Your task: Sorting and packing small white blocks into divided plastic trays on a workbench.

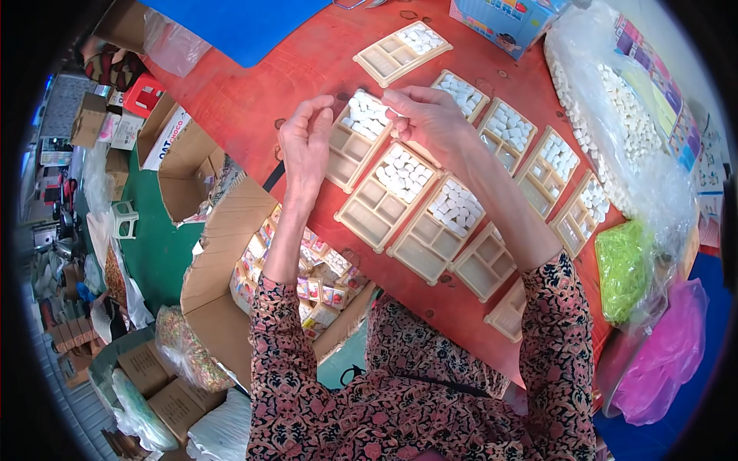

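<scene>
We're likely evening out pieces [364, 117] in the tray [354, 146] between bunched fingers of left hand [306, 146] and right hand [432, 121], pinch unclear; next calls for light touches.

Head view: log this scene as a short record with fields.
Left hand: beside a beige divided tray; grip unclear
Right hand: near that tray's far end; grip unclear
Surface: red table
Contents: white pieces in several trays
Right side: clear bag of white pieces, green bag, pink bag
Lower left: open cardboard box holding small packages
</scene>
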A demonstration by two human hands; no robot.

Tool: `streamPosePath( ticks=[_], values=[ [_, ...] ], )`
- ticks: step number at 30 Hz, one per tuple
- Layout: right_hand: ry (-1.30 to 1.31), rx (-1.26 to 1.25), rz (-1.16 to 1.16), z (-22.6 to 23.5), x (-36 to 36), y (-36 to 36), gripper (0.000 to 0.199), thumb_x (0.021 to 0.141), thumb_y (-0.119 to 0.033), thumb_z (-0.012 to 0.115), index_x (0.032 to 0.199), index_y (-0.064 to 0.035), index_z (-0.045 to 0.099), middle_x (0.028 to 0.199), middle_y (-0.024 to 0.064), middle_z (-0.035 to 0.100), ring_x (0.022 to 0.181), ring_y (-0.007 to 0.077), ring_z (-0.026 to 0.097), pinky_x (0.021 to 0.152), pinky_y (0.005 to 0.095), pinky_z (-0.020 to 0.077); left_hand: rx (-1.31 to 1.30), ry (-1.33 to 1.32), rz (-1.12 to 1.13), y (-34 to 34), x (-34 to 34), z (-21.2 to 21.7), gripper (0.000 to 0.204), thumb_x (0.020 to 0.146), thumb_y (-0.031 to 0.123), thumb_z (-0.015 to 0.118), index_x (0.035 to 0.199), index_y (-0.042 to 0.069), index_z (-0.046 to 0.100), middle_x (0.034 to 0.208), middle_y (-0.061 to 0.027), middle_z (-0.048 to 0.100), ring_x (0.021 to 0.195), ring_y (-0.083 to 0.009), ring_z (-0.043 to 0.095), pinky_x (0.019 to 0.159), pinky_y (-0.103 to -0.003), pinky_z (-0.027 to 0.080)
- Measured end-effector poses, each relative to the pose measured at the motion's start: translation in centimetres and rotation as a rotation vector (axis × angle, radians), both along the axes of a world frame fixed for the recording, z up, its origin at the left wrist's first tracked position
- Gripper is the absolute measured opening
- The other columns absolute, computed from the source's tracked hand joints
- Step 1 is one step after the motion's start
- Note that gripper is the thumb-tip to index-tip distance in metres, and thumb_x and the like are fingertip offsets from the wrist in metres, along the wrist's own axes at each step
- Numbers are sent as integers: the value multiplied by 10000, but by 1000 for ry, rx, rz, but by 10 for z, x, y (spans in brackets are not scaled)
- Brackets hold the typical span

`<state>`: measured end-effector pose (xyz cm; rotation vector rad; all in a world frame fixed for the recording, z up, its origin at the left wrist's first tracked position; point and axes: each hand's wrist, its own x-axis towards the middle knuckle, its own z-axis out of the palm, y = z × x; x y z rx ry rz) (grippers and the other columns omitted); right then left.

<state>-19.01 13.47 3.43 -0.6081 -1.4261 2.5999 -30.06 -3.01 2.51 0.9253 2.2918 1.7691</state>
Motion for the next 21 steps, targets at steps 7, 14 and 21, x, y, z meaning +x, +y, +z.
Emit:
streamPosePath(
  ticks=[7, 14, 21],
  values=[
    [63, 310, -55, -11, -5, -4, 204, 802, -150, 731, 856, 36, 668, 669, 39, 598, 581, 86, 535, 510, 236, 420, -337, 337, -113, -5, 3, -6, 277, 793, 65, 657, 1050, -34, 627, 1106, -199, 622, 1094, -367, 563, 930, -405, 444],
    [26, 860, -135, -11, -33, -23, 324, 818, -292, 700, 817, 32, 678, 669, 92, 622, 608, 172, 576, 574, 330, 432, -336, 401, -136, -7, -1, -17, 278, 786, 61, 665, 1047, -32, 630, 1198, -195, 575, 1235, -411, 461, 998, -456, 407],
    [24, 1171, -54, -14, -45, -28, 295, 817, -249, 686, 876, 40, 680, 700, 179, 618, 617, 271, 580, 617, 362, 458, -316, 374, -119, -9, 2, -23, 279, 792, 76, 679, 1045, -30, 630, 1234, -188, 554, 1260, -414, 438, 1013, -464, 400]
  ],
)
